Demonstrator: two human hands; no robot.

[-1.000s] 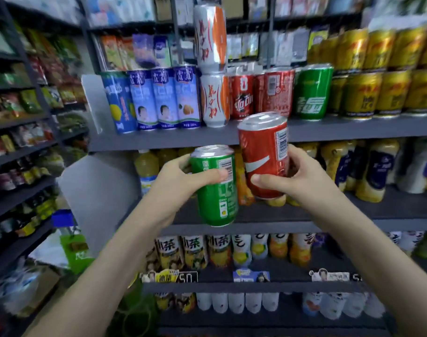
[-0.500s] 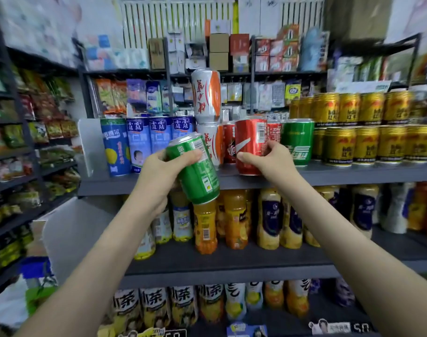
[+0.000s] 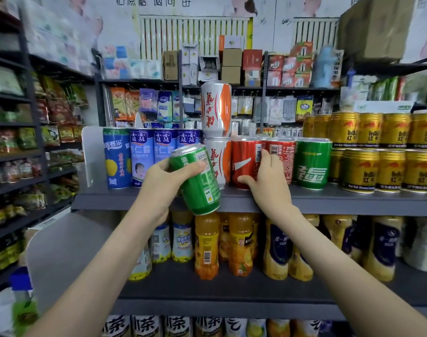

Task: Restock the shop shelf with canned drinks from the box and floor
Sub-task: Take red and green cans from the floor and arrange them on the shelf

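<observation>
Raised onto the shelf (image 3: 329, 203), the red can (image 3: 246, 164) is clasped by the right hand (image 3: 268, 183).
Just left, the green can (image 3: 199, 178) is held tilted by the left hand (image 3: 164, 186).

Red can (image 3: 245, 161), lately aloft, now on the shelf (image 3: 341, 203); green can (image 3: 202, 183) more tilted.

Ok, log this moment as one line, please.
left hand: holds tilted green can, off shelf | right hand: grips red cola can, upright on shelf | phase: placing cans
</observation>
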